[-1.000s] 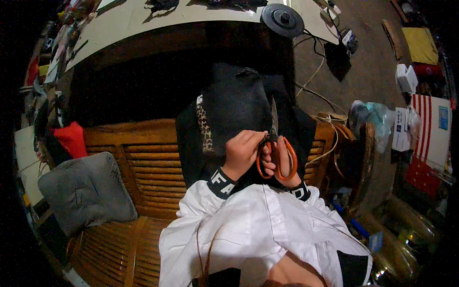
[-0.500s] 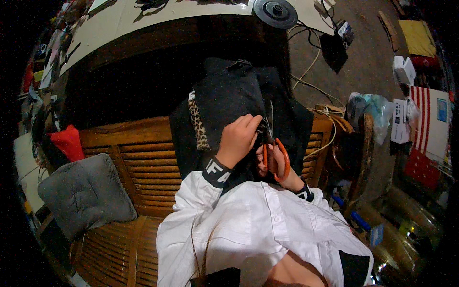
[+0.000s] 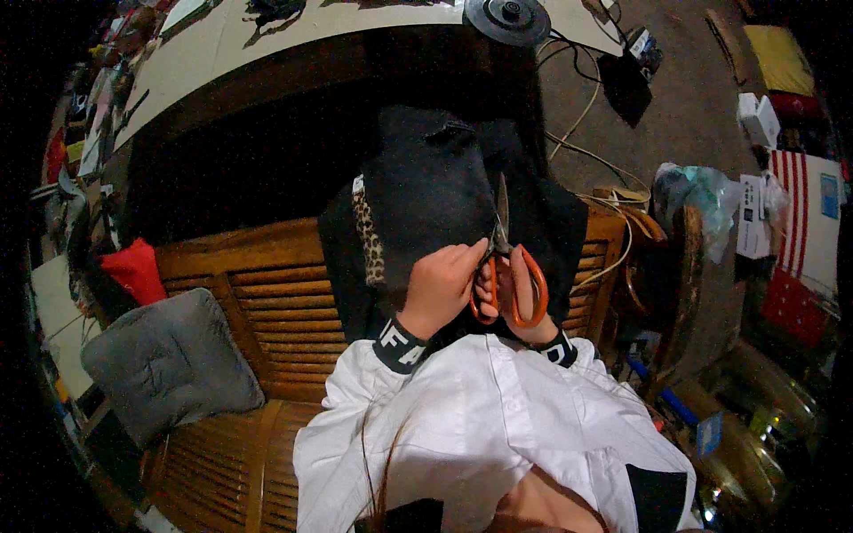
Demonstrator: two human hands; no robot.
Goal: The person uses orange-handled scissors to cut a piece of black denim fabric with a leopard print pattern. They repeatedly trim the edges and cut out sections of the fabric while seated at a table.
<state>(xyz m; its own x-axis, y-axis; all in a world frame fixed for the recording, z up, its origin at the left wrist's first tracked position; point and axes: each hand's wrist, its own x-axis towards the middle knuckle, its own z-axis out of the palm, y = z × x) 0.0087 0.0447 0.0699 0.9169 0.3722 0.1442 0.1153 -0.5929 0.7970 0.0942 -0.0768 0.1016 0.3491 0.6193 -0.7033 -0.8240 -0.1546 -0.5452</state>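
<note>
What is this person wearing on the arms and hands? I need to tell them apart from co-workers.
Both arms are in loose white sleeves ending in black knitted cuffs with white lettering. The left hand and right hand are bare: no gloves, and no rings or watch visible.

Wearing a loose white long-sleeved top, creased and bunched across both forearms, filling the lower middle of the head view. Ending each sleeve in a snug black ribbed cuff printed with bold white block letters, one cuff sitting at the left wrist just below the left hand [image 3: 440, 286], the other at the right wrist below the right hand [image 3: 514, 293]. Showing a black panel or pocket patch on the white cloth near the lower right edge, and another dark patch at the bottom centre. Trailing a few thin strands of reddish-brown hair down over the white fabric. Going bare-handed, without gloves or visible rings.
</note>
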